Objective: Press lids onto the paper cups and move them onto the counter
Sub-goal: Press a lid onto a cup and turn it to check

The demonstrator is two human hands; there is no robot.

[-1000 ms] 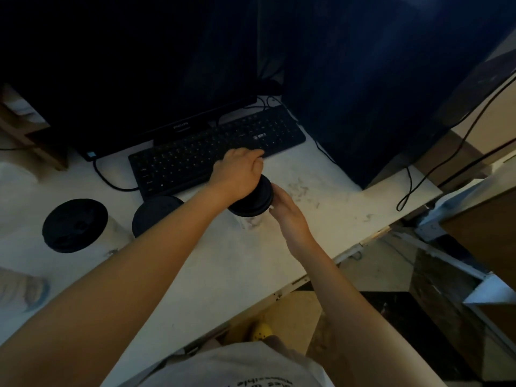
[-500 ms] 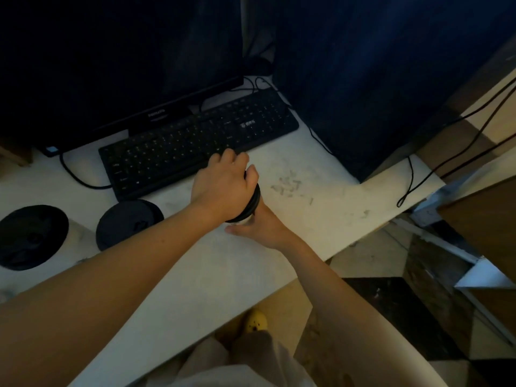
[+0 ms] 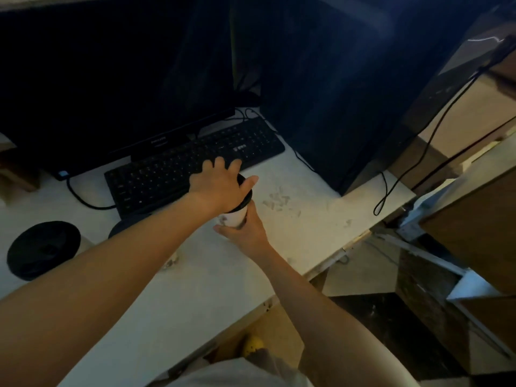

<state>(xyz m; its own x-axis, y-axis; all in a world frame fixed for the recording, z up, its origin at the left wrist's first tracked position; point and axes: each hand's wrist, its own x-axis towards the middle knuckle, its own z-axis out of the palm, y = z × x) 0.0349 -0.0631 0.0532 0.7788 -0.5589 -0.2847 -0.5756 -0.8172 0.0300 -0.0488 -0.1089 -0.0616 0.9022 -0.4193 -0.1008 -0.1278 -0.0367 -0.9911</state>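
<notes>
A white paper cup stands on the white desk just in front of the keyboard. A black lid sits on its top. My left hand lies flat over the lid, palm down, fingers spread across it. My right hand wraps the cup's lower wall from the near side. A second cup with a black lid stands at the far left. A third black lid shows partly behind my left forearm.
A black keyboard and a dark monitor sit behind the cup. Cables hang off the desk's right end. The desk edge runs diagonally near my right arm, with floor and wooden furniture to the right.
My left hand stays on top of the lid, its fingers now spread wider. My right hand has kept its hold low on the cup's side. The camera view has shifted slightly.
</notes>
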